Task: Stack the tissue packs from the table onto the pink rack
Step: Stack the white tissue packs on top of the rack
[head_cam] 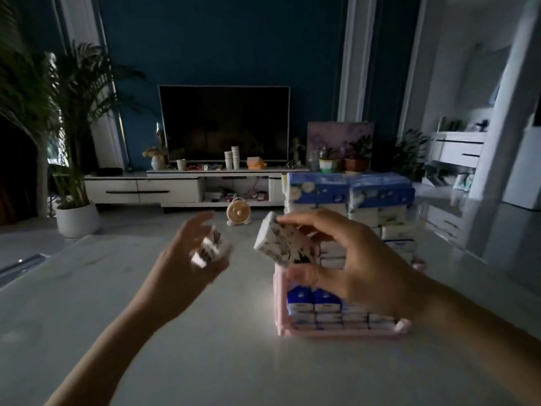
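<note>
Head view. The room is dim, and the left side of the picture is blurred.

The left hand (pixel 187 256) is raised above the tabletop (pixel 205 341), left of centre. It holds a small pack (pixel 209 249) between the thumb below and the fingers above. The blur hides the exact finger placement.

The right hand (pixel 354 259) is raised over the pink rack (pixel 336 333). It grips a patterned pack (pixel 285 243) – white with dark markings – with the fingers across the top edge and the thumb underneath. This pack is tilted, its near corner dropped toward the rack, and it is clear of the packs below.

The pink rack stands on the tabletop, right of centre. Rows of blue-and-white packs (pixel 313 306) are stacked inside it, pressed against each other and against the left wall.

A taller pile (pixel 349 191) of blue-topped packs rises beyond the right hand. The hand hides its base, so whether it sits in the rack cannot be told.

Past the far edge of the tabletop:
- A dark television (pixel 224 124) stands on a white cabinet (pixel 140 189) against a blue wall.
- A small round fan (pixel 237 213) sits on the floor in front of the cabinet.
- A potted palm (pixel 76 219) stands at the left.
</note>
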